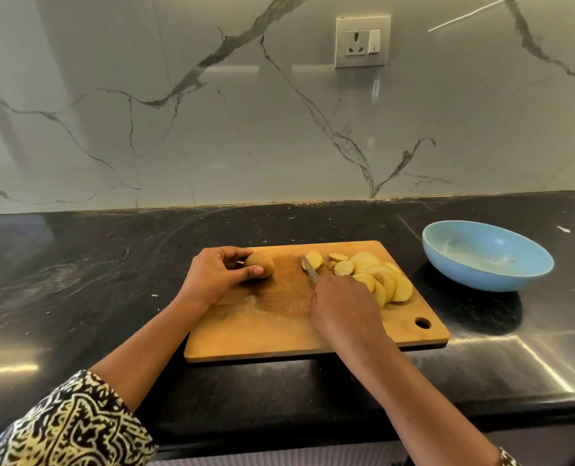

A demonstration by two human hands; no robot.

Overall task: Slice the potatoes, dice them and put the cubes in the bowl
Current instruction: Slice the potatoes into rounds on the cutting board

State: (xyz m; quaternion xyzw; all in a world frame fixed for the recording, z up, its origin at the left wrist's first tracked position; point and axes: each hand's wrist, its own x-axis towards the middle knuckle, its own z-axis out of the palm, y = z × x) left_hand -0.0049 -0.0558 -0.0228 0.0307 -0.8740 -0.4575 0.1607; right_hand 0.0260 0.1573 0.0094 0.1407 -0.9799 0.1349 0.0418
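A patterned sleeve point(64, 428) is seen nearest, on the left arm, and both bare forearms are stretched over the front edge of the black bench point(77, 280). A wooden cutting board point(262, 334) is laid on the bench beneath both grips. The right grip point(343, 311) is curled closed round the handle of a knife point(310, 271); the blade is pointed away from it, and its tip is seen against a lone slice point(314, 258). Just right of this grip, a heap of potato slices point(376, 274) is spread overlapping on the board. To its left and slightly farther, the left grip point(215, 274) is partly closed on a potato point(260, 262), which is pinched between thumb and fingertips and rested on the board. Well right of the right grip and farther back, a blue bowl point(481, 279) is set on the bench, apart from the board. Beyond both grips, a veined marble wall point(212, 129) is fitted with a socket point(362, 42).
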